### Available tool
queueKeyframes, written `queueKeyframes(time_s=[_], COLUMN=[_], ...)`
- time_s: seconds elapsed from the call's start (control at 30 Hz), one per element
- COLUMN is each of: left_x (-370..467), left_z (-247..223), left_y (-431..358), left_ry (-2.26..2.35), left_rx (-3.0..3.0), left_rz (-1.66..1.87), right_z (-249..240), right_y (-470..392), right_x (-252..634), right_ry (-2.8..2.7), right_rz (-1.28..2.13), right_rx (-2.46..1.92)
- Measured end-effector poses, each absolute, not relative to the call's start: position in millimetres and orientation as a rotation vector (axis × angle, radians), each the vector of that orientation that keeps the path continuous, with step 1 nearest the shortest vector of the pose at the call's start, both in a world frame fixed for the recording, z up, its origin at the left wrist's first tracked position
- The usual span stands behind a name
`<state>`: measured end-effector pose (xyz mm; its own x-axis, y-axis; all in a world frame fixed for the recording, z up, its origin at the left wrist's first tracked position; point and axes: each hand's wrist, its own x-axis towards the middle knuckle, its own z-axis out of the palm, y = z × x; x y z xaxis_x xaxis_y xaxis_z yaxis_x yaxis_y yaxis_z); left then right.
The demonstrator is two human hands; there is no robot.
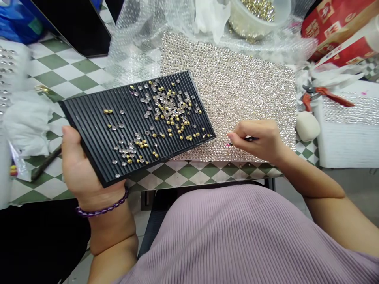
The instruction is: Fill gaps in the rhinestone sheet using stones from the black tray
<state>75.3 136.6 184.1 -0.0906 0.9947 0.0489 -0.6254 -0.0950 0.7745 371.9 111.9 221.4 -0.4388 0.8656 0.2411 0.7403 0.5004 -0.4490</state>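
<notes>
My left hand (pixel 79 165) grips the lower left end of a black ridged tray (pixel 91 126), thumb along its edge and the other fingers hidden underneath. Loose rhinestones (pixel 171 106), some clear side up and some gold side up, are scattered over the ridges. The tray is tilted above a large sheet (pixel 251 86) densely covered with sparkling stones, hiding its left part. Over the sheet's lower right, my right hand (pixel 257 140) is closed around a thin dark pen-like tool (pixel 251 139). Its tip points left, near a small pink spot on the sheet.
A tub (pixel 260 19) of gold stones stands behind the sheet, beside bubble wrap (pixel 133 43). At right are orange-handled pliers (pixel 328 96), a white lump (pixel 308 126), a white panel (pixel 346 146) and a red paper bag (pixel 334 23). Crumpled tissue (pixel 26 122) lies left.
</notes>
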Motion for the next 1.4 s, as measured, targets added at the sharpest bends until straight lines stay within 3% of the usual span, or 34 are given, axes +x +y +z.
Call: queueKeyframes(time_s=[1.4], left_x=[76.8], left_z=[183.6], left_y=[136.8], left_ry=[0.94], left_rx=[0.603], left_rz=[1.55], right_z=[222.2], right_y=[97.5], right_x=[377.5], right_ry=[-2.023], right_rz=[0.393], right_rx=[-1.306])
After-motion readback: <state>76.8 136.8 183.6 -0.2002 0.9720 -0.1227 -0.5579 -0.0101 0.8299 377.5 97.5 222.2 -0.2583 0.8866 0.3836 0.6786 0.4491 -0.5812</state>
